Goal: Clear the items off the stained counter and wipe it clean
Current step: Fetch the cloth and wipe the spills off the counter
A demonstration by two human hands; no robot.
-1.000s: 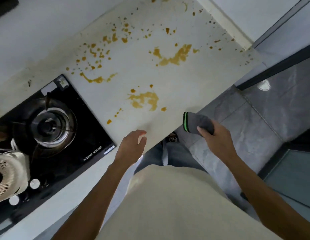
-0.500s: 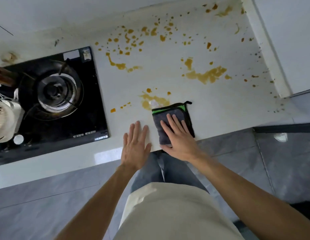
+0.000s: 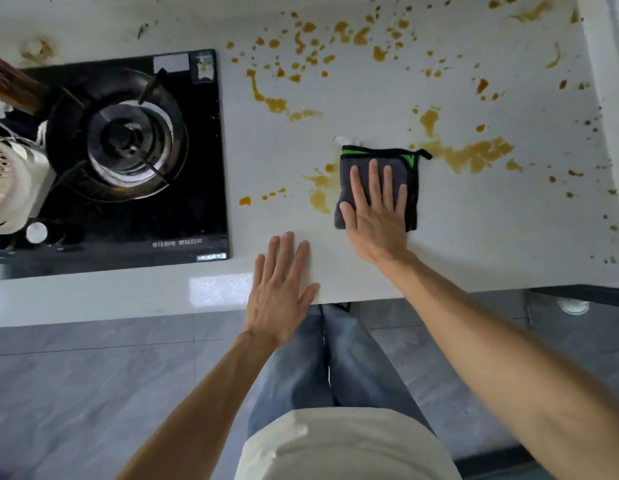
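The cloth (image 3: 377,157) is dark grey, folded square, with green trim along its far edge and a small black loop at one corner. It lies on the white desk (image 3: 474,237), over orange stains (image 3: 470,155) scattered across the surface. One cloth, one hob (image 3: 128,202) to the left, two hands. The right hand (image 3: 375,216) presses flat on the cloth, fingers straight, gripping nothing. The left hand (image 3: 278,292) rests flat at the desk's near edge, fingers spread

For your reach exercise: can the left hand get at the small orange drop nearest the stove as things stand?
Probably yes. The left hand lies flat on the counter, and nothing stands between it and the drop beside the stove.
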